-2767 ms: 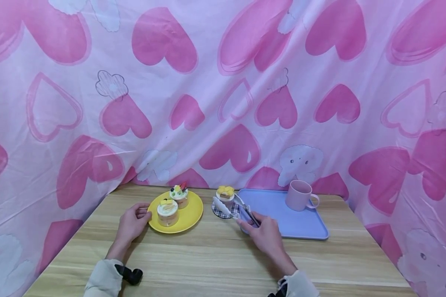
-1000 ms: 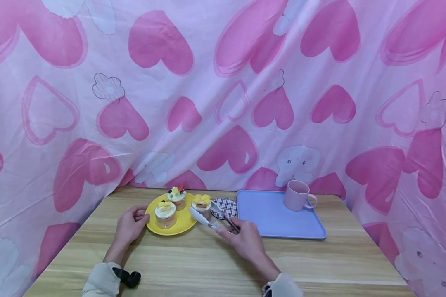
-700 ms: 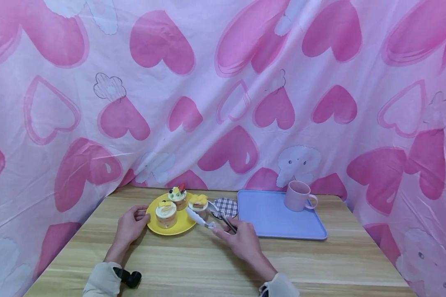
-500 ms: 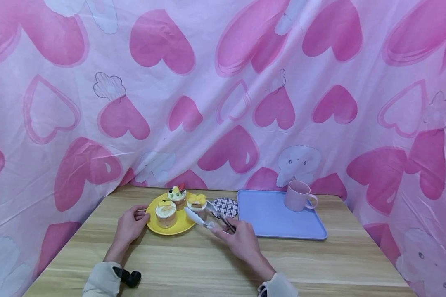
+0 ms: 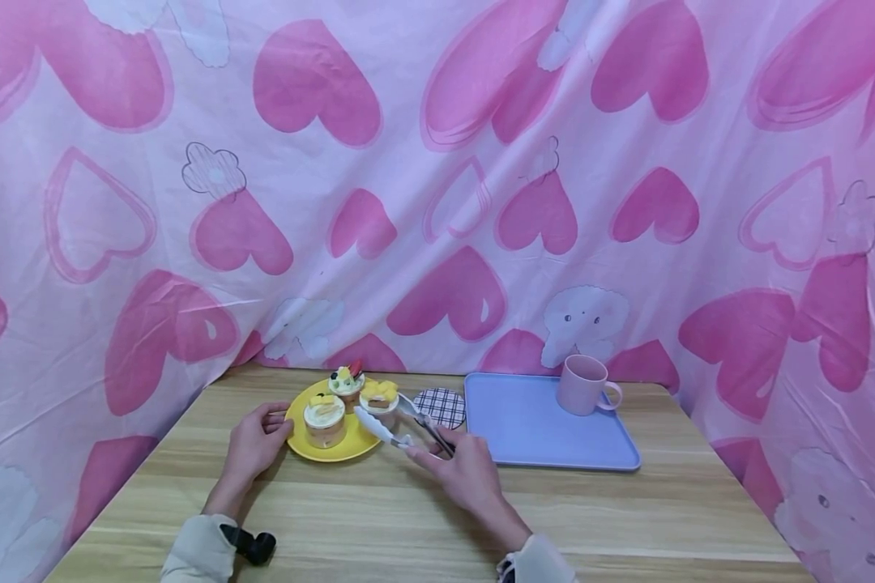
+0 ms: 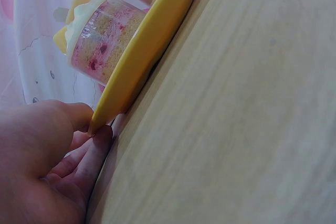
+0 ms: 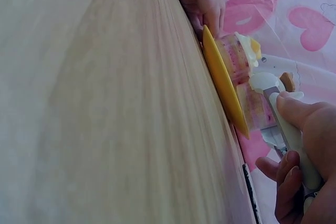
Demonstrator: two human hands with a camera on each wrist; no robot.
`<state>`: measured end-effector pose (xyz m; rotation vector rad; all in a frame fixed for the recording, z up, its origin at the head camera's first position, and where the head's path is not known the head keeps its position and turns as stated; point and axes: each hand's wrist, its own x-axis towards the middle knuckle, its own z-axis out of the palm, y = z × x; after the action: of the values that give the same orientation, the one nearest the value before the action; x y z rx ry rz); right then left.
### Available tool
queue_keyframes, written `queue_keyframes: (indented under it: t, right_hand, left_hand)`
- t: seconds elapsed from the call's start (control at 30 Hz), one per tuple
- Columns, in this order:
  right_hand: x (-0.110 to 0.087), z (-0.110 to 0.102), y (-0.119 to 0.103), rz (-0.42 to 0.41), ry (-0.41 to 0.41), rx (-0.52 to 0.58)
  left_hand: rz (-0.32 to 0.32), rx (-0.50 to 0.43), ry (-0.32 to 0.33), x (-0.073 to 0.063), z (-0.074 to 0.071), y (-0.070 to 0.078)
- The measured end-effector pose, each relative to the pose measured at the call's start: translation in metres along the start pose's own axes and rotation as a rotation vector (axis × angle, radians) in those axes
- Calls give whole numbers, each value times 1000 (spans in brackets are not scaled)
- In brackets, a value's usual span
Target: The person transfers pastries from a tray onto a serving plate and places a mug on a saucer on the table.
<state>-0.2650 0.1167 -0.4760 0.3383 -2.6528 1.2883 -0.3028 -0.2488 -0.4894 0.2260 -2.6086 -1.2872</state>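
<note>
In the left wrist view my left hand (image 6: 42,156) pinches the rim of a yellow plate (image 6: 142,51) between thumb and fingers. Two clear cake cups stand on it: one with yellow fruit on cream (image 5: 324,425), and behind it one with a strawberry (image 5: 346,380). My right hand (image 5: 468,474) grips white-tipped metal tongs (image 5: 374,424). Between the tong tips is a third cake cup (image 5: 379,393), topped with yellow fruit pieces. This cup is upright at the plate's right side, its base close to the plate surface in the right wrist view.
A round checked coaster (image 5: 441,407) lies right of the plate. Beyond it is a blue tray (image 5: 525,429) bearing a pink mug (image 5: 583,385). All stand on a wooden table (image 5: 379,518), with a heart-patterned pink curtain (image 5: 437,202) along its back.
My right hand and the tongs have carried the third cake cup left, off the checked coaster and over the plate's right side. My left hand keeps holding the plate rim.
</note>
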Motion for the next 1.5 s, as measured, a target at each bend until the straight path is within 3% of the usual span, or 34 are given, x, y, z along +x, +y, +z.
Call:
queue_keyframes:
  t: [0.5, 0.97, 1.5]
  right_hand:
    - [3, 15, -5, 13, -17, -6]
    - [3, 12, -1, 12, -5, -62]
    - [0, 6, 0, 34, -37, -48]
  left_hand:
    - [-18, -2, 4, -1, 2, -1]
    - [-24, -14, -7, -1, 2, -1]
    - [-11, -13, 5, 0, 2, 1]
